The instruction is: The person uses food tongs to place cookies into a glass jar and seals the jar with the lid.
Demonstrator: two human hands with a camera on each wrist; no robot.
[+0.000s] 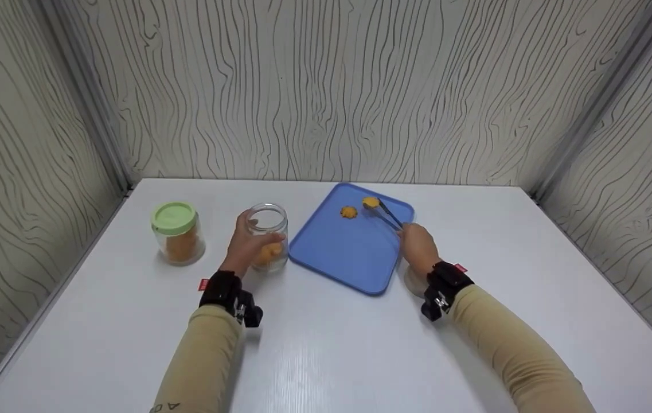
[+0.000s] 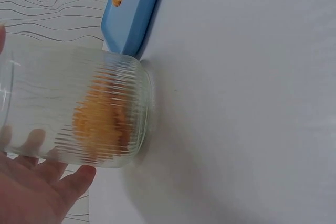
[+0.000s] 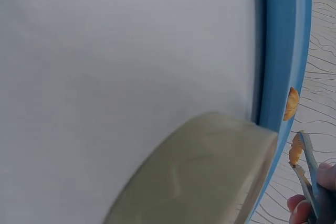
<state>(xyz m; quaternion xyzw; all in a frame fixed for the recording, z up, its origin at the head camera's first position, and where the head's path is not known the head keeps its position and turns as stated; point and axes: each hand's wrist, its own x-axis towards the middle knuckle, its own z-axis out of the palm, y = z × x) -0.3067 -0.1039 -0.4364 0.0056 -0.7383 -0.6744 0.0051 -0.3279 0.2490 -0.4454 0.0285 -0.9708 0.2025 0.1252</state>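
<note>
My left hand [image 1: 244, 246] holds an open glass jar [image 1: 278, 225] upright on the table, thumb across its near side. Orange-yellow snack pieces [image 2: 102, 116] lie in the bottom of that jar. With my right hand [image 1: 419, 248] I grip a pair of tongs [image 1: 393, 217] above the far right of a blue tray [image 1: 343, 252]. Between the tongs' tips is one yellow snack piece [image 1: 371, 202]. Another ridged snack piece [image 1: 348, 212] rests on the tray near its far end. The right hand's palm and inner fingers are hidden in the head view.
At the left stands a glass jar with a green lid [image 1: 174, 218], orange contents inside. A pale round piece [image 3: 194, 166], perhaps a lid, leans at the tray's right edge under my right wrist. Patterned walls [image 1: 326, 92] close off the white table's back and sides.
</note>
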